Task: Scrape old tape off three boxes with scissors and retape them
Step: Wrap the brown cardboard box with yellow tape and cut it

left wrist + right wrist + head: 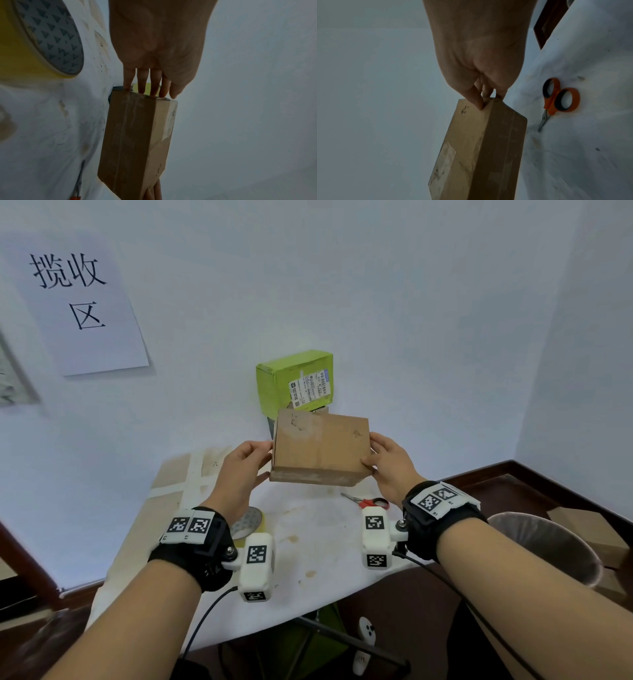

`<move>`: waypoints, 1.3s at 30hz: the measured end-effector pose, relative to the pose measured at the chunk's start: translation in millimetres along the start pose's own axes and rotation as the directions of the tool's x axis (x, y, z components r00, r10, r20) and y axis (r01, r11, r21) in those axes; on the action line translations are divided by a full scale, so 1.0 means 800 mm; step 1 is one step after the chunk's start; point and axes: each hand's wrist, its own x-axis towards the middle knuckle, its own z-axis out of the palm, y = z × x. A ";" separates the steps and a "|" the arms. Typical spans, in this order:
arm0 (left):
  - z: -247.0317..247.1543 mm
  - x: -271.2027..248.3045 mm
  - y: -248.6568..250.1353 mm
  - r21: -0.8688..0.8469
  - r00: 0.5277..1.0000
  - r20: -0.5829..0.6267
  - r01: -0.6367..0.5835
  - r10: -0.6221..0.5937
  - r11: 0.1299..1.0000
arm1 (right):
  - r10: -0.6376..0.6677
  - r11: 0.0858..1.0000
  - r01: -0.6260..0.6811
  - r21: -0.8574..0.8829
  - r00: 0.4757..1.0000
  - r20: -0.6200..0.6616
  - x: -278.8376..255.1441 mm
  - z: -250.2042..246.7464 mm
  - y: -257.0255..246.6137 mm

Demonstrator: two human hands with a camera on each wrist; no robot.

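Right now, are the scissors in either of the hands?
No, the scissors lie on the white table while the left hand and right hand grip the brown box.

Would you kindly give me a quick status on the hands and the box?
Both hands, left and right, grip brown box by its ends, above table. Scissors and tape roll lie untouched. Nothing in the way.

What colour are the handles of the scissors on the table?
Orange with black inner rings on the scissors; clearest in the right wrist view.

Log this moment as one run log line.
brown box lifted | left hand, right hand grip ends | scissors, tape roll on table
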 end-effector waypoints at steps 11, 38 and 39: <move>0.001 -0.003 -0.008 0.029 0.994 0.081 -0.072 0.069 0.997 | -0.057 0.983 0.019 -0.182 0.977 -0.206 0.016 -0.006 0.016; 0.016 0.013 0.003 0.523 0.980 -0.012 -0.162 0.198 0.837 | -0.055 0.905 0.045 -0.423 0.998 -0.010 0.009 0.002 0.034; 0.016 0.013 0.004 0.535 0.980 -0.005 -0.167 0.200 0.828 | -0.081 0.890 0.081 -0.448 0.997 0.019 0.007 0.002 0.032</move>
